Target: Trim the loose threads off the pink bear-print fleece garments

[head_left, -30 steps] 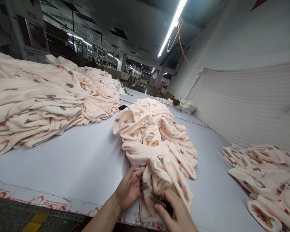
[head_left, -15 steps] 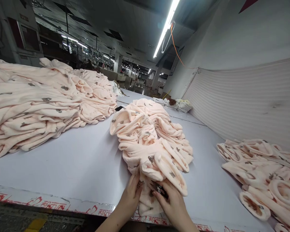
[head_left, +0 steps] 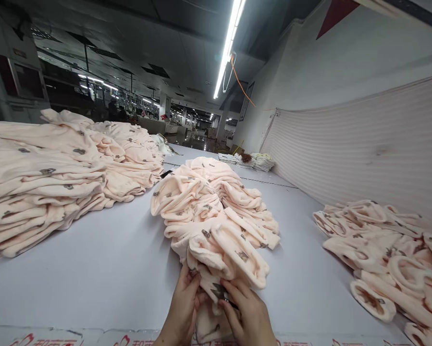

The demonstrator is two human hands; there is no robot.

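Note:
A bunched pale-pink fleece garment with small grey-brown printed motifs lies in front of me, its near end at my hands. My left hand is closed on the near fold of the fleece, pinching it between thumb and fingers. Dark thread snips are held in my right hand, their pointed tips directed left against the cloth. Whether the blades are parted is hard to make out. A loose flap of the fleece hangs down between my two hands, partly hidden by the right one.
A tall heap of the same pink fleece fills the table's left side. More pink pieces with ring-shaped openings lie at the right. Folded stacks stand at the far end beside a striped cloth-covered wall. The white tabletop has a red-printed front edge.
The view has tilted, shifting the scene left and mostly lower. My left fingers have moved along the near fold, and the snips now show more openly against the cloth.

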